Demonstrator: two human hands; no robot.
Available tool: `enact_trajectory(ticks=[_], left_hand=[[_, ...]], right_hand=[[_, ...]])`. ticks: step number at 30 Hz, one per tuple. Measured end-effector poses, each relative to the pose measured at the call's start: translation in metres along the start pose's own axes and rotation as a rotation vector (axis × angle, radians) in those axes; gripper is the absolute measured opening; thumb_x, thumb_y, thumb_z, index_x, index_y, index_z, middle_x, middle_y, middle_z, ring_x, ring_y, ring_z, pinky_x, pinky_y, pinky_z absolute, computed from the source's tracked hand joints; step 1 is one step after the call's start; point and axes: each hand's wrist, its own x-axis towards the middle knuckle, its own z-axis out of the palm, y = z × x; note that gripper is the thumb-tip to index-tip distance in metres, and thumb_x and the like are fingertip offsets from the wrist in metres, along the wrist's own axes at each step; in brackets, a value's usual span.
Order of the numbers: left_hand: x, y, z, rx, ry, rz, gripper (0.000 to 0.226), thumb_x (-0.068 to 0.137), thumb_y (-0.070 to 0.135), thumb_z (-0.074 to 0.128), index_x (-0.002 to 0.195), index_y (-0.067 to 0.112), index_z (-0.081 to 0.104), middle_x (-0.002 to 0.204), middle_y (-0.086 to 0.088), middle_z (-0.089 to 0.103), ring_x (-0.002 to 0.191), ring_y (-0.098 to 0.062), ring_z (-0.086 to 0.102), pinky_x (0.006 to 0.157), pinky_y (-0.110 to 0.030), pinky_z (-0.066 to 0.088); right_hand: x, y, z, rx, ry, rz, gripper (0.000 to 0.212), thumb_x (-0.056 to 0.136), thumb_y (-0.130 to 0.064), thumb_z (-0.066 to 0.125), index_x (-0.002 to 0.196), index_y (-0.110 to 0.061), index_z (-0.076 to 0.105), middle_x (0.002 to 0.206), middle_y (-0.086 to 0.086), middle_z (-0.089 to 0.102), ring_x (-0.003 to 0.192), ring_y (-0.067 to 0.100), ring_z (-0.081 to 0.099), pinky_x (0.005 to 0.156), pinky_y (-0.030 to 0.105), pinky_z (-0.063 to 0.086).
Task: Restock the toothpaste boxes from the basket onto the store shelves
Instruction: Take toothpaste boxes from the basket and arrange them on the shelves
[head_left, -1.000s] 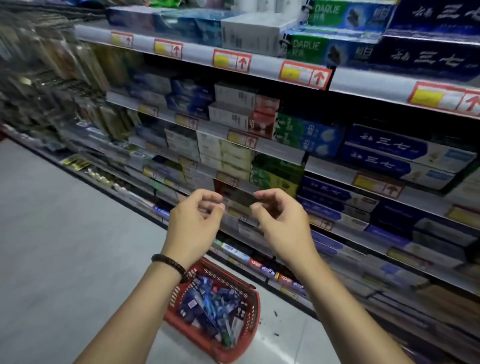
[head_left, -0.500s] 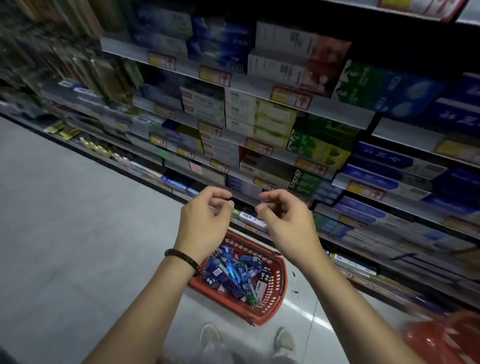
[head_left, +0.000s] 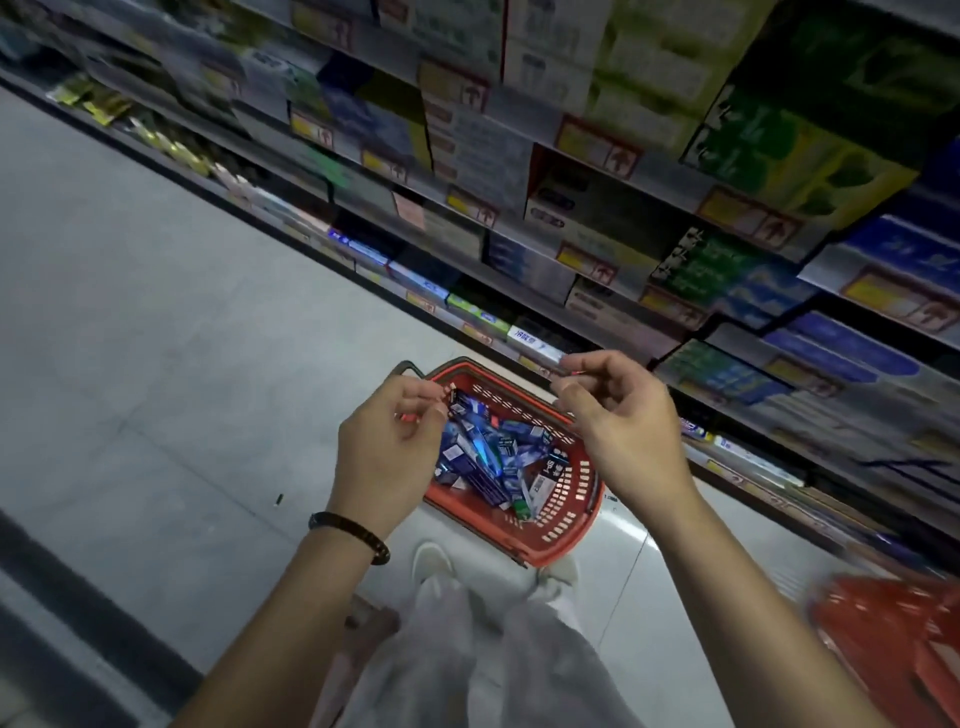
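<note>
Left hand (head_left: 387, 457) and right hand (head_left: 623, 431) are held above red basket (head_left: 569, 512) of toothpaste boxes (head_left: 483, 462); fingers are curled narrow, nothing seen gripped; shelves (head_left: 670, 176) alongside.

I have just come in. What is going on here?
A person stands in a shop aisle over a red basket on the floor, full of toothpaste boxes. The left hand and right hand hover above it with fingers curled; neither holds a box. The shelves beside are stocked.
</note>
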Motion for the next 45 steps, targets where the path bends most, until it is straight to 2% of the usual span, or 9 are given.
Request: enact_trajectory(ticks=[3,7,13,20,26,35,40,43,45], left_hand=[[0.007,-0.033,0.023,0.018,-0.016,-0.054,0.014,0.097,0.017,0.07,0.104,0.028,0.072,0.094,0.013,0.073,0.079,0.003,0.067,0.068,-0.005,0.047],[0.02,-0.076,0.05,0.03,-0.02,-0.081,0.015,0.096,0.013,0.071,0.104,0.025,0.072,0.094,0.017,0.072,0.085,0.007,0.066,0.072,-0.005,0.048],[0.047,-0.148,0.093,0.055,-0.047,-0.113,0.015,0.096,0.014,0.072,0.108,0.023,0.072,0.1,0.019,0.071,0.092,0.014,0.063,0.074,-0.005,0.051],[0.068,-0.217,0.139,0.079,-0.119,-0.124,0.018,0.098,0.018,0.073,0.108,0.032,0.066,0.103,0.02,0.069,0.094,0.001,0.069,0.074,-0.018,0.059],[0.094,-0.284,0.172,0.167,-0.152,-0.126,0.018,0.097,0.017,0.074,0.109,0.027,0.067,0.105,0.015,0.068,0.091,0.001,0.067,0.062,-0.005,0.051],[0.138,-0.356,0.211,0.323,-0.289,-0.083,0.025,0.094,0.014,0.076,0.102,0.032,0.061,0.108,0.009,0.066,0.101,-0.008,0.062,0.082,-0.022,0.056],[0.172,-0.389,0.235,0.407,-0.324,-0.101,0.025,0.093,0.016,0.078,0.103,0.032,0.062,0.104,0.007,0.064,0.098,-0.012,0.063,0.077,-0.021,0.054],[0.185,-0.411,0.255,0.472,-0.331,-0.096,0.028,0.092,0.017,0.078,0.105,0.035,0.062,0.111,0.003,0.062,0.101,-0.016,0.062,0.091,-0.032,0.056],[0.192,-0.423,0.267,0.534,-0.354,-0.093,0.032,0.091,0.017,0.079,0.108,0.039,0.064,0.122,-0.001,0.06,0.111,-0.02,0.061,0.096,-0.035,0.055]], right_hand=[[0.018,0.034,0.008,0.015,-0.034,0.035,0.012,0.101,-0.015,0.07,0.107,-0.025,0.072,0.092,0.01,0.075,0.089,0.031,0.074,0.078,0.045,0.063],[0.034,0.082,0.018,0.016,-0.065,0.059,0.014,0.099,-0.012,0.07,0.105,-0.024,0.073,0.092,0.002,0.078,0.09,0.019,0.075,0.083,0.033,0.063],[0.058,0.159,0.037,0.02,-0.075,0.129,0.013,0.099,-0.015,0.072,0.103,-0.027,0.074,0.094,0.004,0.078,0.093,0.025,0.077,0.084,0.05,0.064],[0.085,0.241,0.06,0.048,-0.065,0.154,0.018,0.097,-0.005,0.072,0.106,-0.02,0.074,0.095,0.004,0.079,0.093,0.026,0.076,0.086,0.042,0.063],[0.102,0.298,0.07,0.061,-0.044,0.166,0.02,0.097,-0.005,0.071,0.104,-0.024,0.073,0.094,0.0,0.079,0.093,0.018,0.077,0.081,0.037,0.063],[0.105,0.359,0.085,0.122,-0.003,0.178,0.024,0.097,-0.001,0.069,0.108,-0.021,0.074,0.095,0.0,0.079,0.096,0.018,0.077,0.087,0.038,0.062],[0.102,0.389,0.089,0.114,0.007,0.2,0.025,0.096,0.0,0.07,0.106,-0.023,0.076,0.095,-0.001,0.079,0.096,0.019,0.076,0.091,0.04,0.062],[0.096,0.405,0.093,0.09,0.0,0.212,0.025,0.097,-0.002,0.071,0.105,-0.025,0.076,0.094,-0.003,0.078,0.094,0.017,0.075,0.088,0.039,0.062],[0.091,0.415,0.094,0.042,-0.012,0.196,0.026,0.098,-0.004,0.071,0.104,-0.029,0.075,0.094,-0.008,0.077,0.094,0.013,0.075,0.084,0.031,0.061]])
